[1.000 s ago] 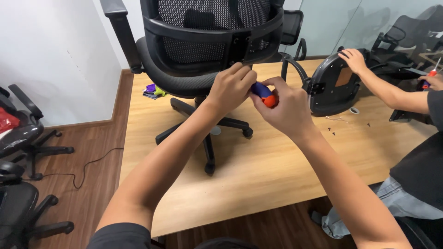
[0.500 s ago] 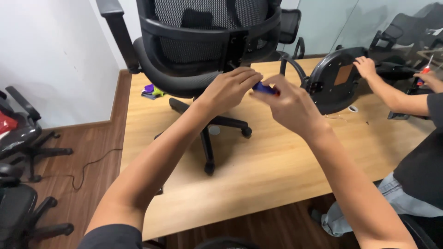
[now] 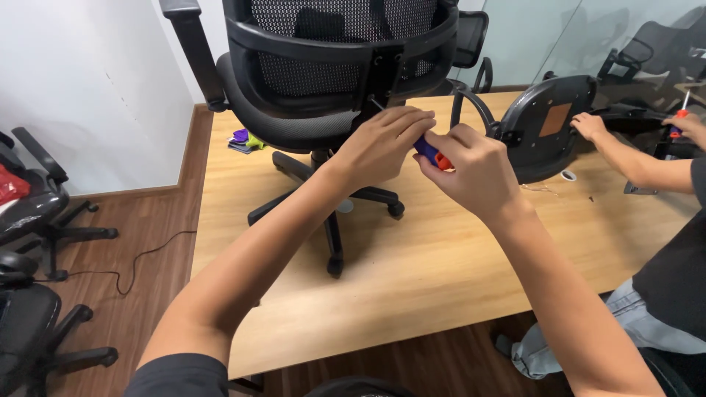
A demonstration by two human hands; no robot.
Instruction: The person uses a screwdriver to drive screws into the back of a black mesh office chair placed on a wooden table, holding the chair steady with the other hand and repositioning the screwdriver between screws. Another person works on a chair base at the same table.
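right hand closing round blue-orange screwdriver, driving end toward chair back joint | left hand pinching its shaft, steadying the tip | office chair standing on desk, bringing the joint up to working height

Bare table lies open near; the office chair blocks far, a seat pan crowds right.

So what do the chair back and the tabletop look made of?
Chair back: black mesh, see-through weave, in a matte frame, likely plastic. Tabletop: light wood-grain surface with a low sheen, wood or laminate; cannot tell which.
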